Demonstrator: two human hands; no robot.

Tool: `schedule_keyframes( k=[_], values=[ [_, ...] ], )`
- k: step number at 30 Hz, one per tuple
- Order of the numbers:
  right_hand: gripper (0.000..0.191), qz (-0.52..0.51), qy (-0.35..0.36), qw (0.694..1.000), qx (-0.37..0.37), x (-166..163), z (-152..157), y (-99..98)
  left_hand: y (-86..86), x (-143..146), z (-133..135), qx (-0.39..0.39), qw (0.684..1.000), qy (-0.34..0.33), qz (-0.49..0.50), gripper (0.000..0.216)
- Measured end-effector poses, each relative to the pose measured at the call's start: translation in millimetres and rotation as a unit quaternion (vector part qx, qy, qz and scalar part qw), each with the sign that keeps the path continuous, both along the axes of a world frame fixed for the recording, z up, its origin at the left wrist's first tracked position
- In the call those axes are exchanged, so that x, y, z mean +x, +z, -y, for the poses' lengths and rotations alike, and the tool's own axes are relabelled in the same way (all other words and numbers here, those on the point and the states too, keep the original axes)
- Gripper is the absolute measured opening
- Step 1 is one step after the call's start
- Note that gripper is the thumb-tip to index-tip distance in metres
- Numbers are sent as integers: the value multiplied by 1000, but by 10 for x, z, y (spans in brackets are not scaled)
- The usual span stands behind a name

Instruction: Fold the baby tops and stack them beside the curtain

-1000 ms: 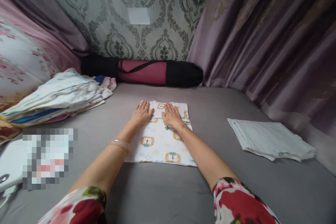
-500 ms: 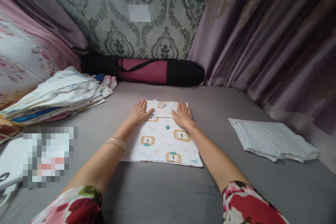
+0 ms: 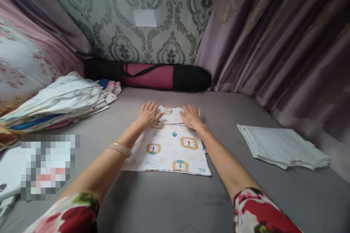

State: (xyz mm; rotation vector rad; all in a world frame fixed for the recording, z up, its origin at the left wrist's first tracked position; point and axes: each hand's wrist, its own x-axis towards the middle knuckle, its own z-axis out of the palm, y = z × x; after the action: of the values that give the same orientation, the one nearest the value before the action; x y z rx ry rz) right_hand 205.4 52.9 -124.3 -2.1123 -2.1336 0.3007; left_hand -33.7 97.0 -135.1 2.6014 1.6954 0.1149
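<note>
A white cloth with a lion print lies flat in front of me, its far end folded over toward me in a strip. My left hand rests palm down with fingers spread on the left end of that folded strip. On the strip's right end lies my right hand, also palm down, fingers apart. Neither hand grips the cloth. Its two near corners lie flat; parts of its side edges are hidden under my hands and forearms.
A heap of crumpled cloths is at the left. To the right lies a flat stack of pale folded cloth. A long black and maroon bag lies along the wall. At the near left are a white device and a blurred patch.
Both hands have shifted slightly inward along the folded strip, with their fingers spread a little more. The view has tilted slightly; the cloth stays in place.
</note>
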Motion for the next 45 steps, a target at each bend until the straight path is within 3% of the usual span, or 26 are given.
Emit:
schedule_keyframes(
  k=[2, 5, 9, 13, 17, 19, 23, 29, 32, 36, 39, 45],
  values=[
    [58, 14, 55, 998, 34, 19, -29, 4, -24, 78, 6, 24, 998, -56, 7, 67],
    [55, 21, 107, 994, 17, 39, -62, -82, -125, 113, -15, -2, 994, -107, 13, 60],
    [56, 13, 115, 993, 3, 76, -89, -203, -209, 59, -74, -44, 993, -111, 19, 61],
    [57, 6, 115, 993, -12, 89, -96, -149, -131, 37, -104, -68, 991, -117, 7, 62],
    [57, 7, 136, 991, -9, -18, -63, -53, -75, 65, -63, -22, 992, -126, 15, 61],
    [55, 12, 164, 986, 13, -104, -44, -58, -119, 83, -38, 4, 991, -134, 24, 60],
    [55, 14, 182, 983, 14, -208, -40, -115, -221, 97, -40, -15, 989, -149, 19, 62],
    [57, 13, 190, 982, 18, -253, 49, -91, -126, 126, 28, -28, 989, -147, 15, 68],
    [58, 8, 204, 978, 30, -334, 178, -127, -162, 175, 152, -3, 991, -136, 17, 69],
    [60, 2, 199, 980, 6, -399, 257, -160, -238, 213, 245, -29, 993, -110, 16, 65],
    [60, -15, 209, 978, -20, -344, 203, -109, -201, 159, 195, -51, 991, -123, 17, 68],
    [58, -3, 96, 995, 25, -107, 52, -108, -181, -71, 0, -20, 999, -31, 27, 71]
  ],
)
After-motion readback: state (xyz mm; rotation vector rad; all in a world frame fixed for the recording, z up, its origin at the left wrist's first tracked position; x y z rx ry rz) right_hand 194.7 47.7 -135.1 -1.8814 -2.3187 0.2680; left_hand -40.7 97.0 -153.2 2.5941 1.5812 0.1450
